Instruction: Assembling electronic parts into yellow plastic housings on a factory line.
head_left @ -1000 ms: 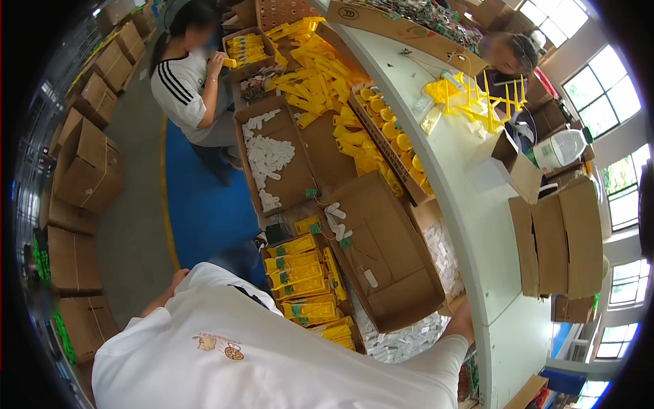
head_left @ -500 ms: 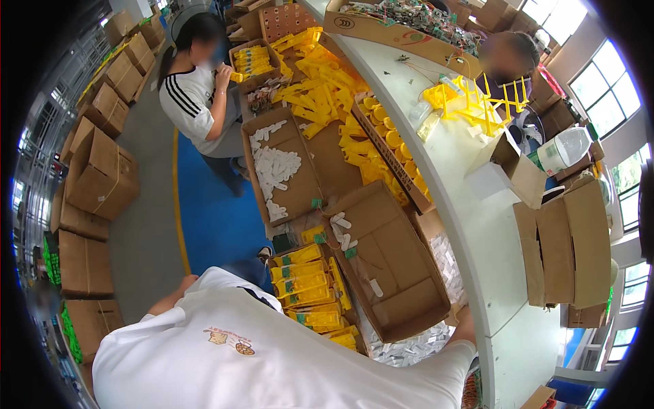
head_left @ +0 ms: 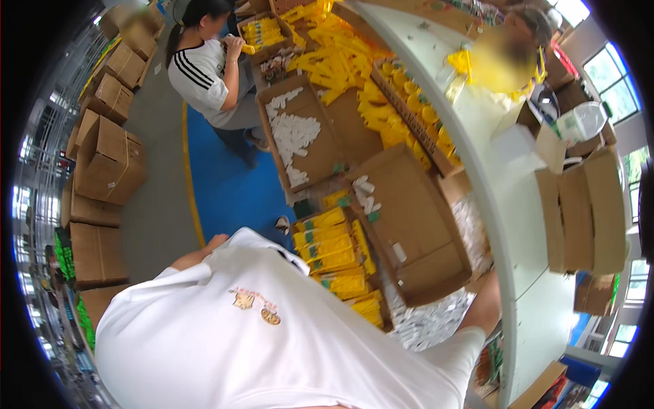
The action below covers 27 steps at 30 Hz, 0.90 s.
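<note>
My right forearm reaches out past the lower right corner of a shallow cardboard tray (head_left: 429, 238), beside the table edge. At its end my right hand (head_left: 485, 278) shows only in small part, so its fingers and anything in them are hidden. A few white oval pieces (head_left: 365, 185) and small green boards lie in that tray. Below it are many small whitish pieces (head_left: 426, 322). My left hand (head_left: 218, 240) peeks out beyond my white shirt, its fingers too small to make out. Nearest my body stands a box of yellow plastic parts (head_left: 327, 249).
A long pale table (head_left: 477, 153) curves along the right, bearing cardboard boxes (head_left: 579, 211). Another tray (head_left: 327, 153) holds white pieces, with heaped yellow parts (head_left: 340, 61) beyond. A co-worker (head_left: 211, 82) holds a yellow piece; another person sits across the table. Cartons (head_left: 109, 160) line the left.
The whole view has shifted, so trays and table appear farther right and higher. More of my right forearm shows beside the tray corner. Yellow parts across the table now blur before the other person.
</note>
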### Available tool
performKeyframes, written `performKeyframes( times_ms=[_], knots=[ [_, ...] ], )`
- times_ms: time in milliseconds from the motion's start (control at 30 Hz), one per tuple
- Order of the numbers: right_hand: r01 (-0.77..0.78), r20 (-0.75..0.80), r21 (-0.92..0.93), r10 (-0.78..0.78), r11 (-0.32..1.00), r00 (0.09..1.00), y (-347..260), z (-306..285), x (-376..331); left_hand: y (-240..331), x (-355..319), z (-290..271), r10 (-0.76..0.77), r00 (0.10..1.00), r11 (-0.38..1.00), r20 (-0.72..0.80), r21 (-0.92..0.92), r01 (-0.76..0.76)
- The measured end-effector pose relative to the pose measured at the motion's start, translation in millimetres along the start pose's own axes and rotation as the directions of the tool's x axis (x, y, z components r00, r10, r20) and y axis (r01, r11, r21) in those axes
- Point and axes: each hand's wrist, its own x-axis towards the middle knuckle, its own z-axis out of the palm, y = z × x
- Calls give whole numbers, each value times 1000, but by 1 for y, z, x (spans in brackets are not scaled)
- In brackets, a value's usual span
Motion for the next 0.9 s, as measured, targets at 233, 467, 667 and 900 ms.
performKeyframes(
  times_ms=[233, 467, 667, 900],
  knots=[
    [-219, 141, -105, 232, 970, 962, 91, -14, -175, 2, 63, -5, 198, 973, 978, 118, 34, -204],
    [-290, 145, -196, 320, 937, 936, 94, -79, -249, -3, 72, -9, 35, 999, 984, 38, -179, -28],
    [-426, -314, 71, 425, 902, 849, -48, -117, -308, 12, 105, -16, 102, 991, 994, 88, 13, -104],
    [-355, -59, 417, 415, 837, 908, -270, -95, -340, 202, 61, -229, 628, 632, 777, 455, -408, -479]
  ],
)
